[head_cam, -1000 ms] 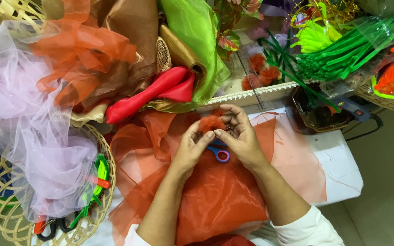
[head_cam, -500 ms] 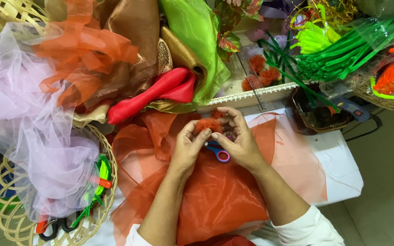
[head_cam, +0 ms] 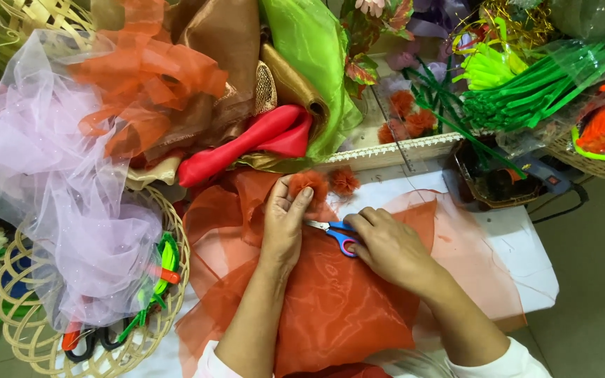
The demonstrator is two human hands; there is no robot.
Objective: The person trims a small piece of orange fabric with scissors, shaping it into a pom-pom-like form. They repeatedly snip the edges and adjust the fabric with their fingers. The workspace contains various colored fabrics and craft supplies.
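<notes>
The left hand [head_cam: 283, 227] pinches a fuzzy orange pompom [head_cam: 308, 183] between thumb and fingertips, held just above the sheet of orange organza [head_cam: 330, 308]. The right hand [head_cam: 386, 245] curls, fingers closing, onto the blue-handled scissors [head_cam: 334, 234] (blades point left, toward the left hand). A second pompom [head_cam: 345, 180] lies just right of the first, near the wooden ruler [head_cam: 386, 152].

- Left hand [head_cam: 283, 225]: bare, no ring, watch or glove; forearm uncovered up to a white sleeve edge at the elbow.
- Right hand [head_cam: 386, 246]: bare likewise; short, unpainted nails; white sleeve cuff beginning high on the forearm.
</notes>
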